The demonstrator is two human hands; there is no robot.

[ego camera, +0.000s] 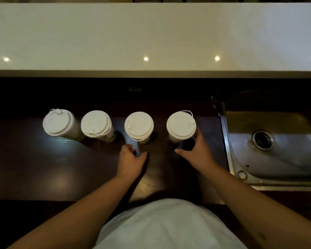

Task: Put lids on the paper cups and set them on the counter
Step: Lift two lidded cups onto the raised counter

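Note:
Four white paper cups with white lids stand in a row on the dark lower worktop [43, 168]: a far-left cup [58, 123], a second cup [95, 124], a third cup [139, 125] and a right-hand cup [181, 125]. My left hand [131, 160] is wrapped around the shadowed lower part of the third cup. My right hand [196, 151] curls around the base of the right-hand cup, thumb on its left and fingers on its right. Both cups rest on the worktop. The raised white counter [151, 36] runs across the back, above the row.
A steel sink [276, 150] with a round drain lies to the right of the cups, its rim close to my right hand. The white counter's front edge overhangs a dark gap behind the row. Ceiling lights reflect on the counter.

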